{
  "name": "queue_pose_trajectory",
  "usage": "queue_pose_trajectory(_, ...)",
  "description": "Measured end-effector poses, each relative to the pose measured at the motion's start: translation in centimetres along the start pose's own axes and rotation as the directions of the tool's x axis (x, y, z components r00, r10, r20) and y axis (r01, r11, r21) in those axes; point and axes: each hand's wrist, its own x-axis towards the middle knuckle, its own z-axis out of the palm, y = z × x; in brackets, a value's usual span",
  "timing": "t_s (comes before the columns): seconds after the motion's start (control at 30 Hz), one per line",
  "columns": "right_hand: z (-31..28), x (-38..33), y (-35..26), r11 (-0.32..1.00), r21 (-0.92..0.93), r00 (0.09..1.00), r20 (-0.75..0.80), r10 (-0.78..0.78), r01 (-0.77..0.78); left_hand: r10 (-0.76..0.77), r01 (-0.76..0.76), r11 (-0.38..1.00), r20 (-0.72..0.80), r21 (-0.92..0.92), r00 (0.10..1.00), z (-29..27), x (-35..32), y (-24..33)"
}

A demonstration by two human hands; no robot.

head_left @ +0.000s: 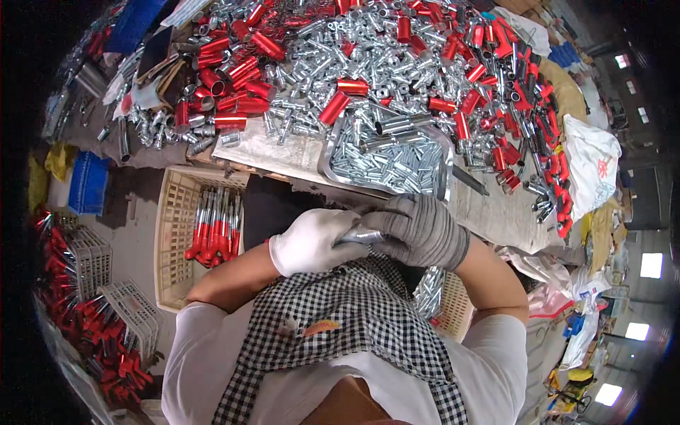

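Note:
In front of my chest my two gloved hands meet. My left hand (309,242), in a white glove, is closed round a silver metal sleeve (363,236) with a rounded end. From the other side my right hand (418,228), in a grey striped glove, closes its fingers at the sleeve's right end. Its fingertips and whatever else they pinch are hidden. Just beyond the hands, a metal tray (449,170) of small silver pins stands at the bench edge, with a few larger tubes lying across its far side.
A heap of silver fittings (340,60) and red sleeves (244,71) covers the bench (290,156). Red-handled tools stand in a cream crate (167,234) at my left. Another crate (457,304) with silver parts is by my right elbow. Grey baskets (131,312) stand at far left.

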Motion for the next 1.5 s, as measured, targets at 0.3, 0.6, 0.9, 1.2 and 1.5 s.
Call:
queue_pose_trajectory(0.3,1.4,0.5,-0.8,0.871,0.358,0.941,0.097,0.324,-0.336,-0.004,-0.005,0.992,0.071,0.124,0.997,-1.6,0.0,0.7)
queue_pose_trajectory(0.6,6.8,5.2,-1.4,0.735,0.615,0.951,-0.274,-0.141,0.286,-0.340,-0.459,0.677,-0.797,-0.576,0.499,6.3,0.4,0.6)
queue_pose_trajectory(0.9,9.1,4.0,-4.0,0.732,0.673,0.787,-0.394,0.475,-0.105,-0.134,0.070,0.972,-0.288,-0.223,0.948,2.3,-1.0,-0.7)
queue_pose_trajectory(1.2,10.4,-4.2,0.7,0.209,0.924,0.786,0.136,0.604,-0.320,0.159,-0.392,0.443,-0.359,-0.806,0.919,-5.3,1.3,2.2)
queue_pose_trajectory(1.5,10.3,-13.9,2.2,-0.663,0.735,0.654,0.573,0.494,-0.144,-0.598,0.176,-0.150,0.231,-0.973,0.768,8.9,-1.9,-7.5)
